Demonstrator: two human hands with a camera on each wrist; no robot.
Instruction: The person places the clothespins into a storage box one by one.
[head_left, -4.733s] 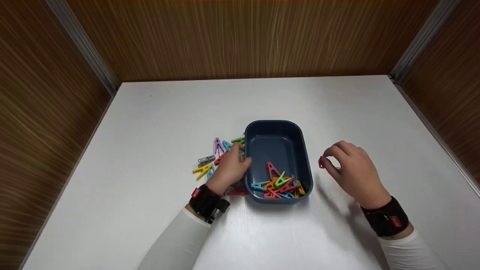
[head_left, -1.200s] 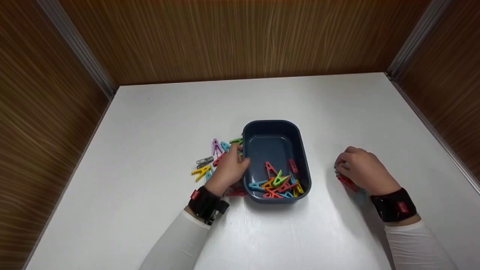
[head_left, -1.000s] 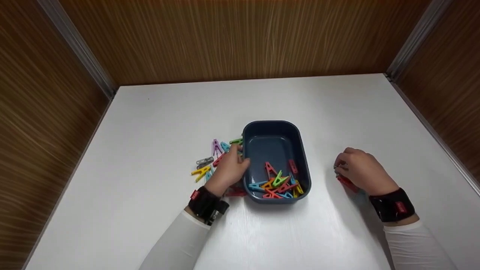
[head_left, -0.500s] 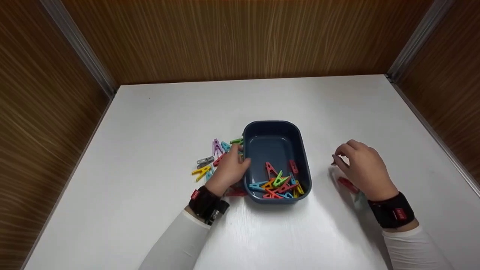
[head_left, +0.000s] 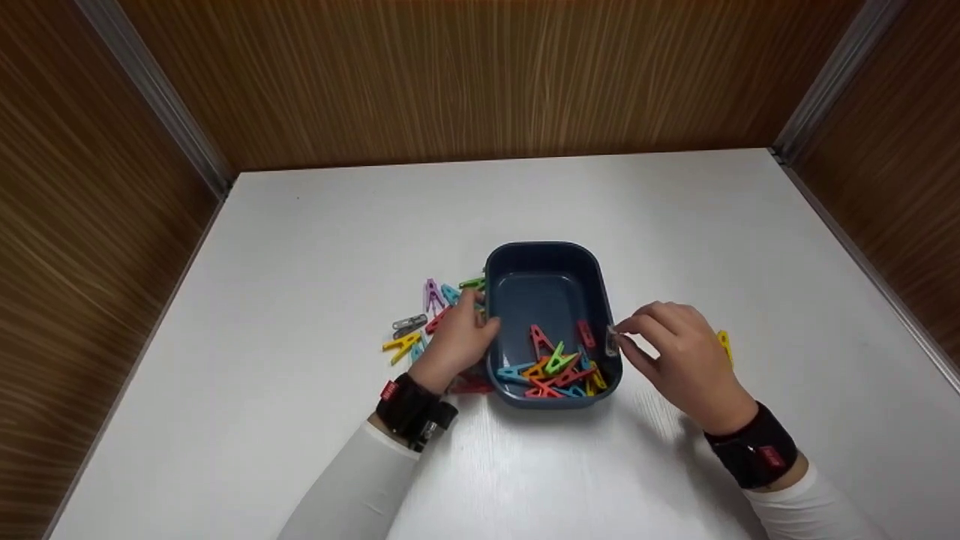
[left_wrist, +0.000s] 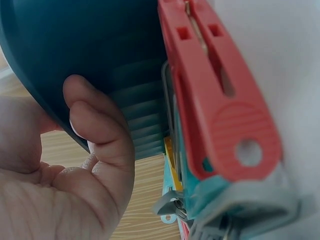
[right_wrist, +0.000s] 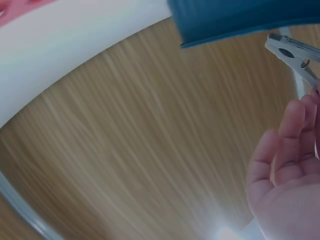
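Observation:
A dark blue bin (head_left: pixel 551 253) stands mid-table with several coloured clips (head_left: pixel 559 367) heaped at its near end and one red clip (head_left: pixel 585 333) by its right wall. My left hand (head_left: pixel 480 319) grips the bin's left rim; in the left wrist view the thumb (left_wrist: pixel 102 132) lies against the bin wall (left_wrist: pixel 100 50) beside a red clip (left_wrist: pixel 215 115). My right hand (head_left: pixel 622 334) pinches a grey clip (head_left: pixel 611 342) at the bin's right rim. In the right wrist view the grey clip (right_wrist: pixel 294 57) sits just under the bin's edge (right_wrist: pixel 240 17).
Loose clips lie left of the bin: purple (head_left: pixel 433 292), grey (head_left: pixel 410 323), yellow (head_left: pixel 401 343), green (head_left: pixel 474 283) and red (head_left: pixel 472 385). A yellow clip (head_left: pixel 724 346) lies on the white table (head_left: pixel 315 247) right of my right hand. Wood panels wall in the table.
My right hand lifted a grey clip from the table at the right and carried it left to the bin's right rim, uncovering a yellow clip. The left hand and bin stayed put.

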